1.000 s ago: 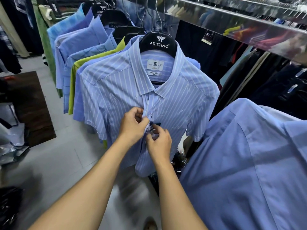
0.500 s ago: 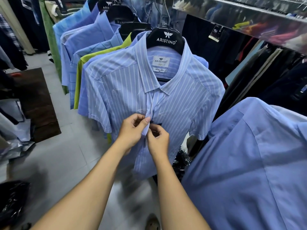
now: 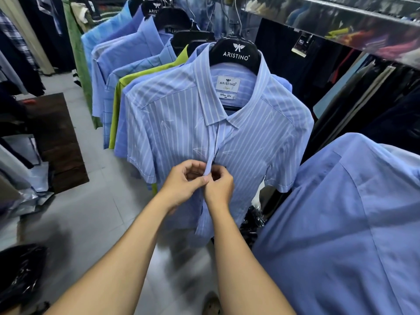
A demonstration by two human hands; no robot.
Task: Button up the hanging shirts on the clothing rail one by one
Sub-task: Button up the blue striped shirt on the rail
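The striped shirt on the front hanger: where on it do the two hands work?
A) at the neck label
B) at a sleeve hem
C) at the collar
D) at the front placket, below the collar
D: the left hand and the right hand both pinch the placket of the striped shirt, some way below the collar.

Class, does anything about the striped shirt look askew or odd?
Yes: on the shirt, the placket gapes just above the left hand and right hand pinching it, showing dark inside.
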